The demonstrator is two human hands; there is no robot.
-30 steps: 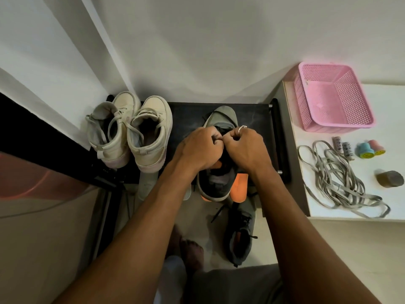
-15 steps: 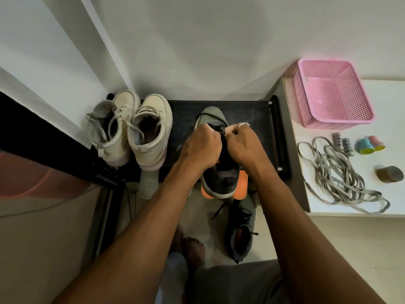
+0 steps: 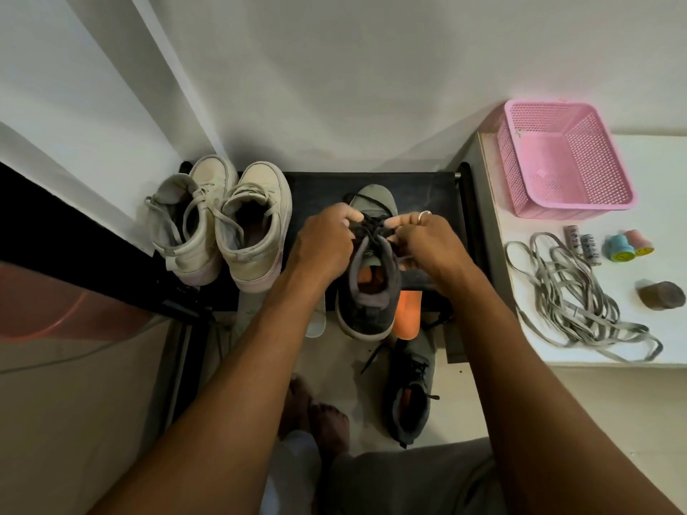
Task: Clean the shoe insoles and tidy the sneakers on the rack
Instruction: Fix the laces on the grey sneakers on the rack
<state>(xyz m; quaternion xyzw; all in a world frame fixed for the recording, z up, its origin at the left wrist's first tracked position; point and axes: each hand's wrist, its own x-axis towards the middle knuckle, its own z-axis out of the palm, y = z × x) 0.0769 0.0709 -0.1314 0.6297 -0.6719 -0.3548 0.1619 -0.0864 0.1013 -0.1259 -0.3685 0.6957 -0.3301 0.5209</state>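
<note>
Left hand and right hand pinch the laces of a grey sneaker at the rack's front edge. Its mate lies on the floor, and an orange insole is not yet refitted.

No text, brand, label or number is legible on anything in view.

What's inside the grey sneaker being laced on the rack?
An orange insole shows through the opening of the grey sneaker. Its front part is hidden under the tongue and the black laces, which the left hand and right hand pinch.
</note>
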